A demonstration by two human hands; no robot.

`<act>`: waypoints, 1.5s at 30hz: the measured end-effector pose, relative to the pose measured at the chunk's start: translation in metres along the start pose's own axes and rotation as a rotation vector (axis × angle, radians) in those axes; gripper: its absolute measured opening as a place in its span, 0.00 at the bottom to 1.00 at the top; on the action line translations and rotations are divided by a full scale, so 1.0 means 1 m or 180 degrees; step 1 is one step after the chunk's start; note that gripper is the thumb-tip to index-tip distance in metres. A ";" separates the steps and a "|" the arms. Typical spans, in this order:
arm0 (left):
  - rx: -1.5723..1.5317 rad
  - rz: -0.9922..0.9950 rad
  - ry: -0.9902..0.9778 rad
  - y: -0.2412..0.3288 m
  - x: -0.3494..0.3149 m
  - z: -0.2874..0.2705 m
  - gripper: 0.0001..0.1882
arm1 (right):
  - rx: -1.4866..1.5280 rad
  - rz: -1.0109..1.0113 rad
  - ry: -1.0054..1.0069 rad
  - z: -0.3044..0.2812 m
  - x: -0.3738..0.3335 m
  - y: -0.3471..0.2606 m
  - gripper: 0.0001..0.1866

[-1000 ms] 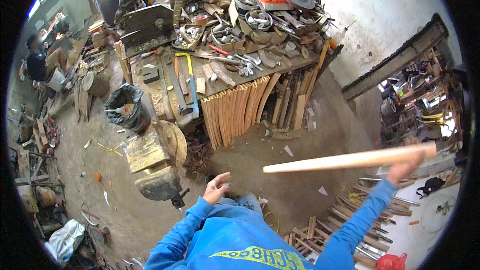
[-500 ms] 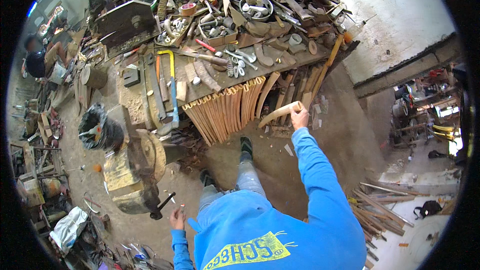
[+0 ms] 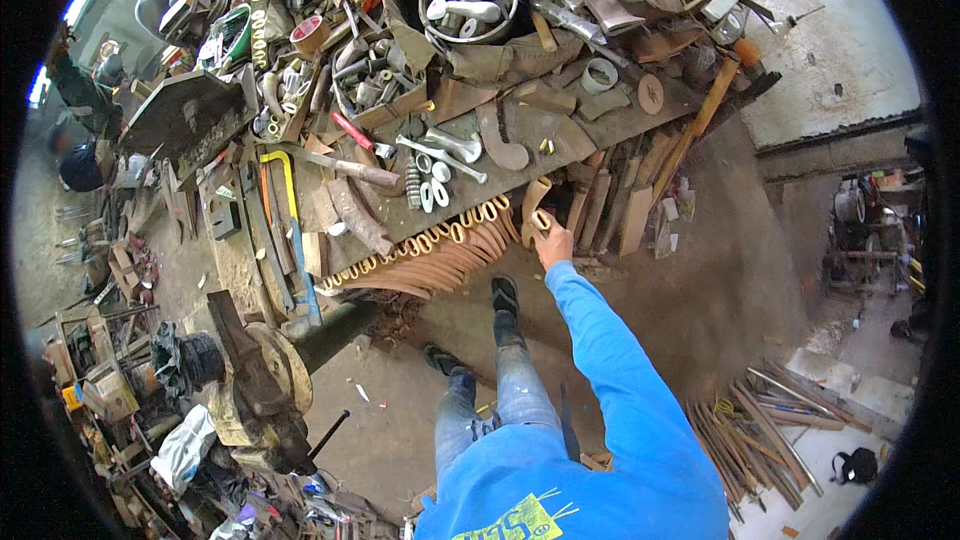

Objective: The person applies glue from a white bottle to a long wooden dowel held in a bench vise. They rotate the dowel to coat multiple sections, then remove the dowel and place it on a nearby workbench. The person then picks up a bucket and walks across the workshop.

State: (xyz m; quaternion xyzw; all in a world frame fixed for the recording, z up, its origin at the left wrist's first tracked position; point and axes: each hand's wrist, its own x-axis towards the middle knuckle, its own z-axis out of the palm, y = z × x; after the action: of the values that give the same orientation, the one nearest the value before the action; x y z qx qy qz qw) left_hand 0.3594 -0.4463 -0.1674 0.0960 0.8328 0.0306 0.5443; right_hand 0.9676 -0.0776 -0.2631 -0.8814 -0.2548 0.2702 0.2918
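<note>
Right hand grips a stick by its upper end, apparently holding it upright; leftward stand more sticks.

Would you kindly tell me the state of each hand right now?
Left hand: out of view, cannot be told.
Right hand: closed, holding a wooden piece.

We wear a bright blue long-sleeved cloth top, its front printed with a slanted, dark-lettered yellow panel and thin yellow lines, over faded blue denim jeans, with dark, low footwear on both feet
</note>
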 end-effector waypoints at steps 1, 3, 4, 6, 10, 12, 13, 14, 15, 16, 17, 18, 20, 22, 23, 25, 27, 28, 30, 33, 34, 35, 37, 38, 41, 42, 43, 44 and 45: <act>-0.0005 0.0007 0.0018 0.001 -0.004 0.003 0.19 | -0.0056 -0.0324 0.0059 0.003 0.007 -0.003 0.23; -0.0007 0.0039 0.0050 0.003 -0.010 0.007 0.19 | 0.0112 -0.0511 -0.0048 0.009 0.015 -0.010 0.24; -0.0124 -0.0114 0.0261 0.003 -0.012 0.009 0.19 | 0.0152 -0.0575 -0.0084 0.012 0.017 -0.011 0.24; -0.0036 0.0069 0.0051 0.006 -0.016 0.017 0.19 | 0.0529 -0.0858 -0.0082 0.016 0.017 -0.012 0.23; -0.0075 0.0065 0.0063 0.008 -0.023 0.032 0.19 | 0.1812 -0.0051 0.0314 0.017 0.031 -0.004 0.26; -0.0095 0.0060 0.0048 0.006 -0.027 0.040 0.19 | 0.0944 -0.0132 0.0863 0.018 0.053 -0.001 0.28; -0.0126 0.0017 0.0029 0.005 -0.026 0.045 0.19 | 0.0393 -0.0638 0.0870 0.018 0.066 -0.001 0.25; -0.0131 0.0018 0.0032 0.002 -0.028 0.046 0.18 | -0.0278 -0.0843 0.0677 0.018 0.078 0.001 0.22; -0.0147 0.0017 0.0031 0.000 -0.029 0.047 0.18 | -0.0202 -0.0993 0.0621 0.016 0.085 0.004 0.22; -0.0172 0.0025 0.0029 -0.005 -0.031 0.047 0.18 | -0.0199 -0.0930 0.0401 0.014 0.089 0.007 0.22; -0.0218 0.0032 0.0042 -0.009 -0.031 0.045 0.18 | -0.0142 -0.1031 0.0315 0.012 0.087 0.010 0.22; -0.0258 0.0046 0.0051 -0.015 -0.032 0.042 0.18 | -0.0293 -0.0576 0.0035 0.008 0.081 0.012 0.16; -0.0337 0.0113 0.0057 -0.030 -0.030 0.034 0.18 | -0.0620 -0.0478 -0.0062 -0.007 0.044 0.019 0.15; -0.0465 0.0200 0.0022 -0.046 -0.020 0.027 0.18 | -0.0472 -0.0396 0.0064 -0.030 -0.009 0.021 0.18; -0.0557 0.0259 0.0019 -0.056 -0.013 0.024 0.18 | -0.0458 -0.0433 -0.0062 -0.046 -0.034 0.018 0.19; -0.0838 0.0494 -0.0081 -0.068 0.003 0.017 0.18 | -0.0345 -0.1003 -0.0064 -0.073 -0.095 0.001 0.20; -0.1303 0.0826 -0.0175 -0.073 0.015 0.007 0.18 | 0.0067 -0.2207 -0.0257 -0.097 -0.157 -0.026 0.22; -0.1515 0.0844 -0.0215 -0.067 0.022 0.004 0.17 | 0.0170 -0.2473 -0.0744 -0.101 -0.190 -0.042 0.22; -0.0951 0.1217 -0.0017 -0.040 0.034 0.007 0.20 | 0.0932 -0.2699 -0.2097 -0.090 -0.255 -0.080 0.21; -0.1958 0.1470 -0.0602 0.007 0.037 0.015 0.19 | 0.1269 -0.3292 -0.3540 -0.043 -0.362 -0.123 0.24; -0.2402 0.1254 -0.0787 0.017 0.035 0.014 0.19 | 0.1020 -0.3459 -0.3922 -0.028 -0.403 -0.130 0.26; -0.2718 0.1159 -0.0955 0.023 0.032 0.009 0.19 | 0.0895 -0.3584 -0.4399 -0.013 -0.445 -0.134 0.26; -0.3129 0.0977 -0.1060 0.017 0.024 -0.008 0.20 | 0.0737 -0.4386 -0.4811 0.012 -0.524 -0.136 0.27; -0.3311 0.0865 -0.1043 0.008 0.021 -0.022 0.20 | 0.0757 -0.4992 -0.4794 0.024 -0.560 -0.137 0.27; -0.3997 0.0420 -0.0926 -0.046 0.020 -0.059 0.22 | 0.1233 -0.4754 -0.5903 0.044 -0.662 -0.138 0.25; -0.4224 0.0275 -0.0889 -0.063 0.022 -0.070 0.22 | 0.1507 -0.4594 -0.6060 0.042 -0.687 -0.139 0.24; -0.4476 0.0139 -0.0853 -0.080 0.024 -0.078 0.22 | 0.1678 -0.4450 -0.6237 0.042 -0.709 -0.145 0.23; -0.4730 0.0033 -0.0828 -0.092 0.027 -0.086 0.23 | 0.1493 -0.4358 -0.6479 0.039 -0.729 -0.155 0.22; -0.4992 -0.0054 -0.0811 -0.101 0.031 -0.095 0.23 | 0.2010 -0.3957 -0.6249 0.033 -0.739 -0.164 0.20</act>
State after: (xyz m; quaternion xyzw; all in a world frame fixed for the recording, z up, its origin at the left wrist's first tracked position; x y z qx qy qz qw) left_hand 0.2478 -0.5341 -0.1724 -0.3189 0.5004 0.5927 0.5445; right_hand 0.3637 -0.3986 0.0635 0.0837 -0.6721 0.6895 0.2567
